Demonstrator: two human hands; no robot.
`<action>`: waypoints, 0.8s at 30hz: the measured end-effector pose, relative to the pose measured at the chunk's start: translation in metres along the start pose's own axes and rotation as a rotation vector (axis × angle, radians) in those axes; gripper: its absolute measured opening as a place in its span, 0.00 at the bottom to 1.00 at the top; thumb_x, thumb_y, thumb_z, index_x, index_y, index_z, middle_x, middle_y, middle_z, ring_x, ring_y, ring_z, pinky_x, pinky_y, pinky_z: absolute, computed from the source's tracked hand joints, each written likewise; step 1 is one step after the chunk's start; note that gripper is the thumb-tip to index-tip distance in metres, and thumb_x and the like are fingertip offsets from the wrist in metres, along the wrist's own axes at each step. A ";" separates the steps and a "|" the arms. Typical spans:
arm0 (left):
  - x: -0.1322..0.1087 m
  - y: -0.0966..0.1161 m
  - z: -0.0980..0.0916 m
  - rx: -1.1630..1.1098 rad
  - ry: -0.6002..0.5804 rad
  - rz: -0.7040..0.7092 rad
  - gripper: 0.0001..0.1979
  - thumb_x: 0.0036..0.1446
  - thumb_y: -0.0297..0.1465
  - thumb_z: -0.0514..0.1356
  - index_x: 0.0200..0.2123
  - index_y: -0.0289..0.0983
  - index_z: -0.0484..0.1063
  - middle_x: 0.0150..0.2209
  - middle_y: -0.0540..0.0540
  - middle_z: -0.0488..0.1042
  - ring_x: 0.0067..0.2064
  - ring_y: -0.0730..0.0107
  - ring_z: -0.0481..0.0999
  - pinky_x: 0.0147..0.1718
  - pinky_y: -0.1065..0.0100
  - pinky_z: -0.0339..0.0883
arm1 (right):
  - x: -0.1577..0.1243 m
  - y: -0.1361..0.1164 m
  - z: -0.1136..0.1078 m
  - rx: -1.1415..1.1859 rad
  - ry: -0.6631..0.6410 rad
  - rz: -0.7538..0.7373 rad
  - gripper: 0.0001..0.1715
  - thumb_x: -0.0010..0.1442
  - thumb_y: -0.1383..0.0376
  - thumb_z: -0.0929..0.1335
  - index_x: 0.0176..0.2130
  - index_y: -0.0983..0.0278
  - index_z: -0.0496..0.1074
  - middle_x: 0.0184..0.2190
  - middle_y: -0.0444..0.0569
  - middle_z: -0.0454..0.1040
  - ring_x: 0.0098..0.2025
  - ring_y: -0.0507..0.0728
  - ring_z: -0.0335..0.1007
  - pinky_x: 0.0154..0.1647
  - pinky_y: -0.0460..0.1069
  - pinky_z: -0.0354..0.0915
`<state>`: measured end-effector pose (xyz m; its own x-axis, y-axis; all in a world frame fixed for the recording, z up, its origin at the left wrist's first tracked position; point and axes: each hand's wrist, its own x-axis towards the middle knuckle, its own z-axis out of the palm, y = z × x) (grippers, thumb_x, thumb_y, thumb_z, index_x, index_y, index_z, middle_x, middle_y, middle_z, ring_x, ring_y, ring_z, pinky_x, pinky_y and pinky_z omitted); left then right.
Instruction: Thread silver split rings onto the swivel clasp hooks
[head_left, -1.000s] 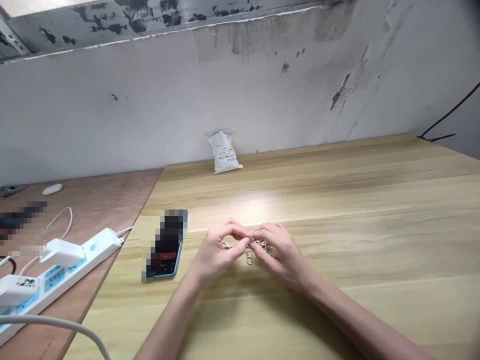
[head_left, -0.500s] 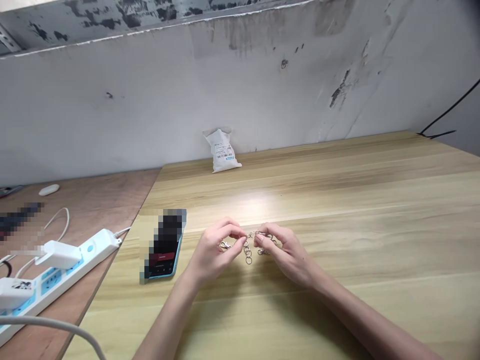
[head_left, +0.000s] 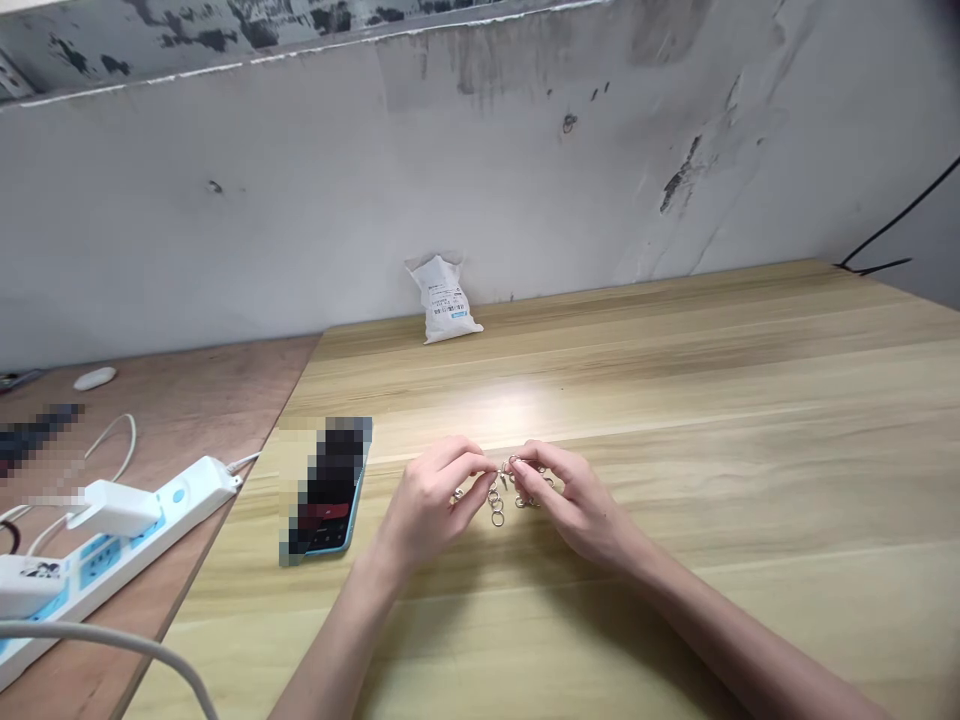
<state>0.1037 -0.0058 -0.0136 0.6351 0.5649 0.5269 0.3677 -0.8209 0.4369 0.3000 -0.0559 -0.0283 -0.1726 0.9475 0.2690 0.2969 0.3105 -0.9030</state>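
My left hand [head_left: 429,497] is closed in a pinch, thumb and forefinger meeting at a small silvery metal piece in the middle. Just below those fingertips, a short row of metal rings [head_left: 496,518] reaches down over the wood; whether they are linked I cannot tell. Facing it, my right hand [head_left: 577,500] pinches a metal ring [head_left: 514,461] between thumb and forefinger. A small metal piece [head_left: 504,480] shows in the gap between the two hands. More metal rings [head_left: 523,502] peek out under the right fingers, partly hidden.
Left of the hands lies a phone [head_left: 341,525], partly pixelated. A white packet [head_left: 446,305] leans against the wall at the table's back edge. Farther left, a power strip [head_left: 199,490] with chargers and cables rests on a brown tabletop [head_left: 225,385].
Both hands stay close together and have shifted only slightly. The ring that spanned the gap has turned, and a small metal piece now points downward there.
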 end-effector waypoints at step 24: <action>0.001 0.001 -0.009 -0.277 -0.163 -0.335 0.05 0.61 0.30 0.59 0.35 0.39 0.76 0.36 0.48 0.74 0.34 0.72 0.73 0.36 0.69 0.68 | -0.003 0.003 0.003 -0.205 -0.022 -0.123 0.12 0.69 0.64 0.60 0.37 0.63 0.70 0.29 0.46 0.71 0.30 0.53 0.65 0.33 0.48 0.61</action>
<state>0.0984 -0.0051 -0.0065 0.6190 0.7563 0.2118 0.3894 -0.5297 0.7535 0.2983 -0.0577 -0.0324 -0.2387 0.9003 0.3640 0.4561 0.4348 -0.7765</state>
